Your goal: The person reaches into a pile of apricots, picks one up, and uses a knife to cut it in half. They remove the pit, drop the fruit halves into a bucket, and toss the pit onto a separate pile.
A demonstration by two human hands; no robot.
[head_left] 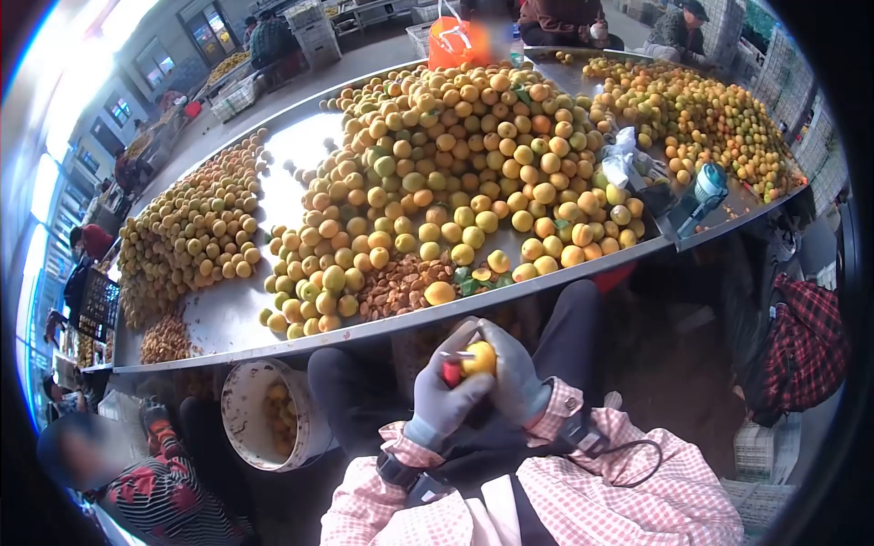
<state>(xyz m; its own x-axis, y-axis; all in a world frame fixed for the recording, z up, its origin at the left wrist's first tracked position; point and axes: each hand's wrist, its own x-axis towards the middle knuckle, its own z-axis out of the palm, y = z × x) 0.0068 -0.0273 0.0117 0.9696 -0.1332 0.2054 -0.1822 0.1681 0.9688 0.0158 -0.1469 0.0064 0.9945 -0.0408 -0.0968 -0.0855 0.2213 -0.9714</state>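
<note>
My left hand (444, 389), in a grey glove, is closed around a small red-handled tool (451, 371). Its short metal end lies against a yellow apricot (481, 359); the exact kind of tool is hard to make out. My right hand (521, 375), also gloved in grey, curls round the apricot from the other side. Both hands are together above my lap, just short of the metal table's front edge (228, 357). Beyond them, a heap of apricots (473, 136) covers the table, with a pile of brown pits (401, 287) near the edge.
A white bucket (238, 409) holding some apricots stands left of my knees. More apricots (196, 214) and pits (166, 341) lie at the left. A teal bottle (708, 189) and an orange bucket (452, 44) are at the table. A co-worker (173, 482) sits close at left.
</note>
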